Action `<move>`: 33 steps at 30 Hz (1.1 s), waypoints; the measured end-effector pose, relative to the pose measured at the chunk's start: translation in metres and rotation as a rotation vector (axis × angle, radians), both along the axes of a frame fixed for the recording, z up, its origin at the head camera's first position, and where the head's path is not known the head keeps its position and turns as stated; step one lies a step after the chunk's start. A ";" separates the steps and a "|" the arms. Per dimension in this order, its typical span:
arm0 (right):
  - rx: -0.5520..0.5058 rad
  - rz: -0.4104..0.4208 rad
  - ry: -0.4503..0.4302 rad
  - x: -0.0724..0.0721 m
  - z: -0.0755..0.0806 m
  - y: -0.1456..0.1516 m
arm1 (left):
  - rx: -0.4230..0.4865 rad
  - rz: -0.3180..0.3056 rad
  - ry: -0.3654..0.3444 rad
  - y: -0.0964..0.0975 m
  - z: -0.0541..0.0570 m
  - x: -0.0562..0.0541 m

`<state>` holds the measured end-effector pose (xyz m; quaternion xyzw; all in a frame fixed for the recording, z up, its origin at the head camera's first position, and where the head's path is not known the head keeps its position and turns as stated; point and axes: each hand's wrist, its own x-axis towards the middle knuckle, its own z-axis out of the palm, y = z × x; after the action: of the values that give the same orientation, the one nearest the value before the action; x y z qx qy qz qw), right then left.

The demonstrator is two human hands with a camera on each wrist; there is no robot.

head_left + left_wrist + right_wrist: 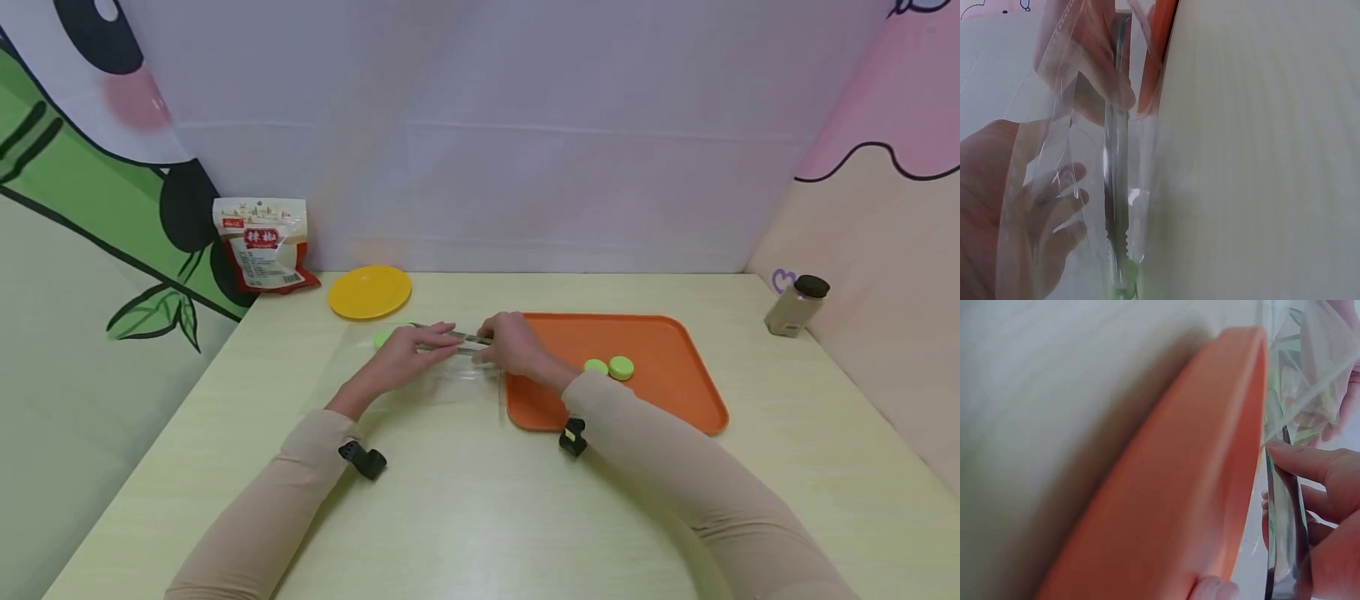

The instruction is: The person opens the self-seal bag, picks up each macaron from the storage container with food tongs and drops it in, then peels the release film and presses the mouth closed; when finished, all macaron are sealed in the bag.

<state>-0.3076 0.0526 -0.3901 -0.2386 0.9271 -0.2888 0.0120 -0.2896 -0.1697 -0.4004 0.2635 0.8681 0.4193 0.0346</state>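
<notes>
Metal tongs (456, 340) are pinched by the right hand (516, 346) inside a clear plastic bag (405, 375), which is held by the left hand (408, 354). The tongs and bag are lying just left of the orange tray (675, 392). Two green lids (609, 367) are on the tray.

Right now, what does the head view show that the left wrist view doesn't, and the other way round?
Only the head view shows the yellow plate, red snack packet, spice jar and green caps on the orange tray. Only the left wrist view shows the serrated tips of the metal tongs inside the clear bag. Both show the left hand and right hand at the bag.
</notes>
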 end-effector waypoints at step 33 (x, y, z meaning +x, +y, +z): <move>-0.064 -0.014 -0.097 0.034 0.028 0.112 | 0.013 0.006 0.029 -0.006 -0.003 -0.004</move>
<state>-0.2737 0.1646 -0.3621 -0.2181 0.9173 -0.3299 0.0474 -0.2933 -0.1757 -0.4031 0.2671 0.8664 0.4214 0.0191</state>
